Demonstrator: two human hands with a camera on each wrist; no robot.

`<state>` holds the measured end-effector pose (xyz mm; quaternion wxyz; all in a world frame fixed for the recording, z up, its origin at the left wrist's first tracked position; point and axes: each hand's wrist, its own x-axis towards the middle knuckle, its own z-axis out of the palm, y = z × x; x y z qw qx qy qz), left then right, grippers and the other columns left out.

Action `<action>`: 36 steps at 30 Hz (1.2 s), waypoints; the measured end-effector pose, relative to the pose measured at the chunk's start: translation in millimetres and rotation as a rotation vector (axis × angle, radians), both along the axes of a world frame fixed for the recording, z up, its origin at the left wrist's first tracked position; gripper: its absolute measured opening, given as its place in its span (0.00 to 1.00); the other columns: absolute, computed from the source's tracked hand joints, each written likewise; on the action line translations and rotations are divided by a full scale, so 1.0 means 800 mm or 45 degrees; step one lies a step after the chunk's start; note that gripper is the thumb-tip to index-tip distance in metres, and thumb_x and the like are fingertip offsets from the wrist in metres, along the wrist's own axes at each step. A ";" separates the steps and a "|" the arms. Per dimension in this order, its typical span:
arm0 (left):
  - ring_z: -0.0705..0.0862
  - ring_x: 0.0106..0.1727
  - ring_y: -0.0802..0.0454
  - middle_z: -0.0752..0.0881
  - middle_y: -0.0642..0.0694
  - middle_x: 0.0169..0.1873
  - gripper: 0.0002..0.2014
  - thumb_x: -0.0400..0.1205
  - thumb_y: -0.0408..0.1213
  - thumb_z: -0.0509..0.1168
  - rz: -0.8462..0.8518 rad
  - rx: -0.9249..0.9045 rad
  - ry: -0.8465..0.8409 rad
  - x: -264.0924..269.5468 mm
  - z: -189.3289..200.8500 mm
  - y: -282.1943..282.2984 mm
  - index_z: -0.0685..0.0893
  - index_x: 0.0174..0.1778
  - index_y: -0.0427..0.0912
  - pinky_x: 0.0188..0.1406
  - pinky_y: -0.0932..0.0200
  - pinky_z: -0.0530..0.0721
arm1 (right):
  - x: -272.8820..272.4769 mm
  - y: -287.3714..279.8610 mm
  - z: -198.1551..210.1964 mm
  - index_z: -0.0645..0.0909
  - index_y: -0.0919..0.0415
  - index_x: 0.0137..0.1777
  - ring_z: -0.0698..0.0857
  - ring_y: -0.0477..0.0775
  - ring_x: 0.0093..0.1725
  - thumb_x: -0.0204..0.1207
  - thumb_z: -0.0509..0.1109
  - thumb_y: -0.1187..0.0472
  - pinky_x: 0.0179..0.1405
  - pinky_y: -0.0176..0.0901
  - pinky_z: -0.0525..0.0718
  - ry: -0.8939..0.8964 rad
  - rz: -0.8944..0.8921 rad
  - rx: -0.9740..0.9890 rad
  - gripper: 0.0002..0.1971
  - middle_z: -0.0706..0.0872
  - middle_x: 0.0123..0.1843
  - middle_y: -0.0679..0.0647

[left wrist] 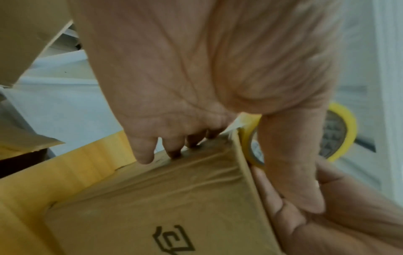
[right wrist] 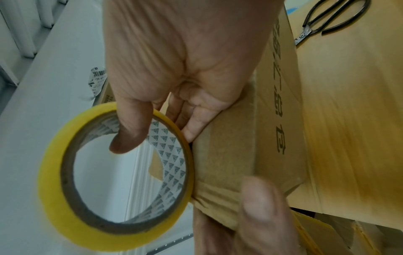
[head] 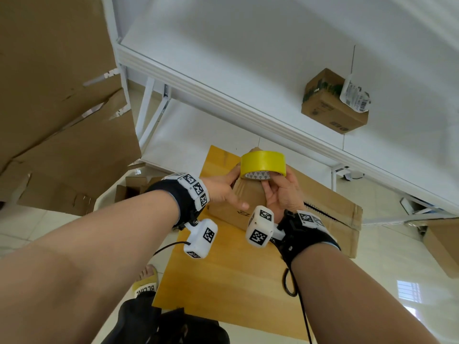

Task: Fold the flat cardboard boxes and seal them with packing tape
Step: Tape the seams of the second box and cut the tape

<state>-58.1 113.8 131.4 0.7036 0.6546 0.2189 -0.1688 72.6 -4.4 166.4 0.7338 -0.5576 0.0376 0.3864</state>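
A small brown cardboard box [head: 244, 194] stands on a yellow board [head: 223, 269], with brown tape wrinkled over its top [left wrist: 163, 181]. My left hand [head: 221, 188] grips the box from the left: its fingers [left wrist: 144, 151] curl over the far edge and the thumb lies down the side. My right hand [head: 280, 192] holds a yellow tape roll [head: 263, 163] against the box's far top corner. Its thumb [right wrist: 128, 138] is hooked inside the roll's [right wrist: 56, 172] core and its fingers lie behind the roll against the box [right wrist: 235, 146].
Black scissors [right wrist: 335, 19] lie on the board. A flat brown box [head: 335, 219] sits to the right of my hands. Large cardboard sheets [head: 62, 95] lean at the left. A white shelf frame [head: 223, 100] carries a small box [head: 332, 105].
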 end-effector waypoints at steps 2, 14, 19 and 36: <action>0.64 0.80 0.46 0.63 0.48 0.82 0.63 0.61 0.54 0.80 0.037 0.043 0.053 0.006 -0.005 -0.002 0.44 0.84 0.58 0.79 0.44 0.65 | 0.001 0.000 -0.001 0.76 0.70 0.73 0.90 0.57 0.56 0.78 0.68 0.76 0.56 0.47 0.90 -0.005 0.009 -0.010 0.23 0.89 0.54 0.60; 0.71 0.75 0.47 0.60 0.52 0.82 0.55 0.68 0.21 0.76 0.303 0.224 -0.169 0.036 0.022 0.039 0.54 0.82 0.65 0.69 0.44 0.79 | 0.002 0.016 -0.002 0.74 0.70 0.76 0.88 0.58 0.57 0.78 0.68 0.75 0.57 0.46 0.90 0.023 0.026 -0.002 0.25 0.86 0.60 0.63; 0.73 0.75 0.47 0.72 0.47 0.77 0.51 0.65 0.27 0.81 0.342 0.255 -0.031 0.036 0.019 0.071 0.62 0.83 0.44 0.75 0.44 0.72 | -0.004 0.043 -0.004 0.75 0.69 0.73 0.85 0.62 0.62 0.77 0.68 0.77 0.56 0.47 0.90 0.038 0.029 0.023 0.23 0.82 0.69 0.68; 0.85 0.59 0.55 0.88 0.51 0.56 0.30 0.64 0.25 0.81 0.344 0.071 -0.122 0.024 0.021 0.084 0.83 0.61 0.45 0.62 0.58 0.81 | 0.028 0.074 0.044 0.81 0.57 0.56 0.91 0.57 0.51 0.71 0.81 0.58 0.52 0.56 0.90 -0.710 0.729 -0.474 0.16 0.92 0.51 0.56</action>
